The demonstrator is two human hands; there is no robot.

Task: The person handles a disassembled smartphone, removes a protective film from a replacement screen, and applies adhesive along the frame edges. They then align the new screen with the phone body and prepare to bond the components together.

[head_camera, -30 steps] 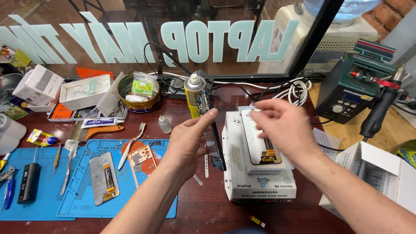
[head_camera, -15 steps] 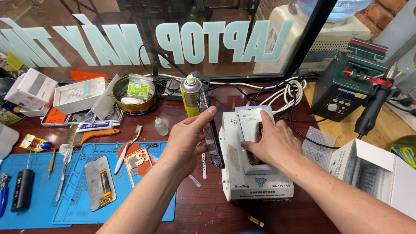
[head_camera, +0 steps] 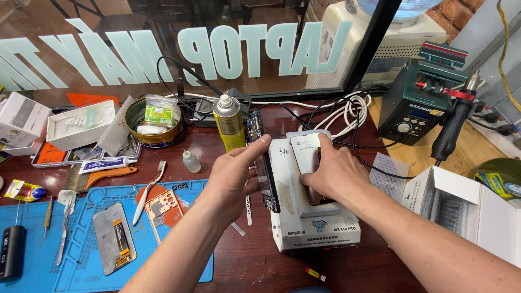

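A phone screen panel (head_camera: 305, 149) lies flat on top of a white, box-shaped heating machine (head_camera: 312, 228) that sits on a dark red wooden table (head_camera: 255, 263). The right hand (head_camera: 335, 173) presses down on the panel, palm flat over its lower half, with the index finger stretched along its right edge. The left hand (head_camera: 232, 179) hovers open just to the left of the machine, fingers loosely curled, thumb pointing toward the panel, grasping nothing. Beneath that hand, a thin dark phone frame (head_camera: 264, 176) stands on edge against the machine's left side.

Just behind the left hand stands a yellow spray can (head_camera: 228, 123). Further left is a small clear dropper bottle (head_camera: 190, 161) and a round tin (head_camera: 153, 122) holding small packets. A blue work mat (head_camera: 81, 255) covers the near left of the table, with a grey phone back panel (head_camera: 113, 237) and an orange phone part (head_camera: 161, 209) lying on it. To the right, a dark green soldering station (head_camera: 418, 103) and an open white cardboard box (head_camera: 461, 209).
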